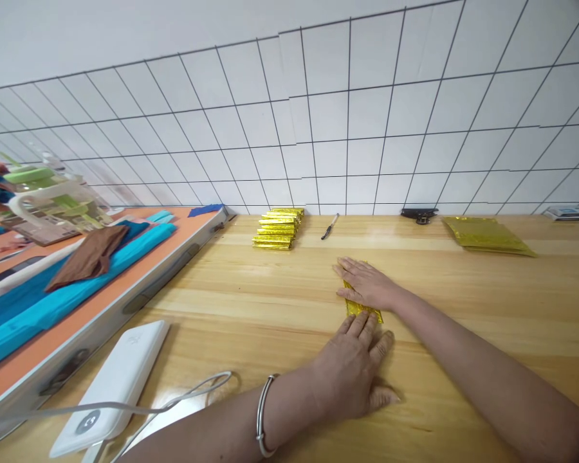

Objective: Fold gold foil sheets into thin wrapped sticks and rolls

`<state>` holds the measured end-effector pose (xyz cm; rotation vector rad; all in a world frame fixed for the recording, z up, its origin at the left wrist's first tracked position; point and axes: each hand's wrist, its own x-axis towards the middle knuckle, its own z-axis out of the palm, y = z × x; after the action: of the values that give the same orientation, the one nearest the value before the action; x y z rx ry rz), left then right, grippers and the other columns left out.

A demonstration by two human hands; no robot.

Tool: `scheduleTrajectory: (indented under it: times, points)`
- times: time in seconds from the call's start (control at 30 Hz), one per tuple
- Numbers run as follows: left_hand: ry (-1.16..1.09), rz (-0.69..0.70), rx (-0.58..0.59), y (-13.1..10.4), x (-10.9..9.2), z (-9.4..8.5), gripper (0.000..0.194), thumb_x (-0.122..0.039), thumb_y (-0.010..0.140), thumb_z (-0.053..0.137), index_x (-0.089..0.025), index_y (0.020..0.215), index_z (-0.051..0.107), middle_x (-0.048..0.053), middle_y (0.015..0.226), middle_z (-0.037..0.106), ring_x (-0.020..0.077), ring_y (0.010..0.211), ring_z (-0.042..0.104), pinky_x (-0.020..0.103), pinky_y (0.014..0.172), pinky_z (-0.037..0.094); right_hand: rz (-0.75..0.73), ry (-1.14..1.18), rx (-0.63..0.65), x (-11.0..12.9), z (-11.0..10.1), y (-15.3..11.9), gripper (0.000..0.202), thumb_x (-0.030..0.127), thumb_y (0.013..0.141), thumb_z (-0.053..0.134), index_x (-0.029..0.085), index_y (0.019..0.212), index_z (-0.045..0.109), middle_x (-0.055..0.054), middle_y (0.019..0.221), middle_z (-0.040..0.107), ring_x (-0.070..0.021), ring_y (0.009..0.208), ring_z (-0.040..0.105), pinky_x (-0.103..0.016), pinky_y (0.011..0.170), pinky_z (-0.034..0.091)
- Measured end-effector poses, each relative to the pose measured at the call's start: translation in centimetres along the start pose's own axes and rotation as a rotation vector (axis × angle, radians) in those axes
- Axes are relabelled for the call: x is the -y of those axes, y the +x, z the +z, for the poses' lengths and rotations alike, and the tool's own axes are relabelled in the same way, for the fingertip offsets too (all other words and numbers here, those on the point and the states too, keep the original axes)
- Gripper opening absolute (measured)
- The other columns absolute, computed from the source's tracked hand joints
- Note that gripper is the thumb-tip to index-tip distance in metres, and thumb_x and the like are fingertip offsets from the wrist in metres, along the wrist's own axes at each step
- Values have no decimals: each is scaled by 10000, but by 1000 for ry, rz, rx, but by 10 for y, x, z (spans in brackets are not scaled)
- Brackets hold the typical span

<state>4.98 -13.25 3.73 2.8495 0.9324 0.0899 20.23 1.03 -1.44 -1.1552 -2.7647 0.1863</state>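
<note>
A narrow piece of shiny gold foil [363, 311] lies on the wooden table, partly hidden under my hands. My right hand [367, 283] rests flat across its far part, fingers stretched out to the left. At its near end my left hand [352, 360] presses with the fingertips, the thumb and fingers spread apart. A silver bangle [261, 418] circles my left wrist. Farther back stands a row of folded gold foil strips [277, 230]. To the right lies a flat stack of gold foil sheets [487, 235].
A pen [330, 227] and a black clip-like object [419, 215] lie near the tiled wall [376, 128]. On the left are a white power bank [120, 386] with a cable [193, 392], and an orange-topped surface [193, 225] holding blue cloth [110, 276], brown cloth [87, 257] and a green-lidded cup [29, 175].
</note>
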Motion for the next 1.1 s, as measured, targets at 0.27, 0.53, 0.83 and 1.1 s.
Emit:
scheduleTrajectory:
  times: [0.27, 0.53, 0.83, 1.1]
  points:
    - [23, 2, -19, 1, -3, -6, 725, -633, 839, 277, -112, 1341, 329, 193, 1382, 327, 346, 1290, 254, 478, 1041, 225, 20, 27, 21, 0, -2, 2, 700, 644, 854, 226, 248, 1429, 172, -56, 1500, 106, -247, 1359, 129, -424, 1080, 147]
    - [23, -4, -9, 3, -3, -5, 726, -641, 828, 298, -121, 1334, 333, 173, 1345, 373, 337, 1267, 278, 475, 1036, 234, 26, -4, -5, -5, 2, 11, 706, 636, 862, 188, 209, 1424, 207, -79, 1494, 142, -242, 1358, 133, -415, 1082, 146]
    - [14, -16, 3, 2, -2, -5, 747, -656, 836, 230, -115, 1345, 313, 174, 1359, 355, 334, 1288, 249, 476, 1053, 202, 76, -59, -29, -25, 7, 37, 695, 623, 869, 151, 202, 1413, 247, -83, 1490, 156, -238, 1357, 141, -407, 1081, 143]
    - [5, -15, -1, 2, -1, -4, 749, -654, 838, 221, -112, 1348, 307, 184, 1365, 347, 341, 1294, 245, 481, 1050, 201, 106, -86, -46, -44, 6, 56, 671, 625, 866, 163, 239, 1405, 267, -69, 1489, 177, -260, 1353, 151, -428, 1061, 156]
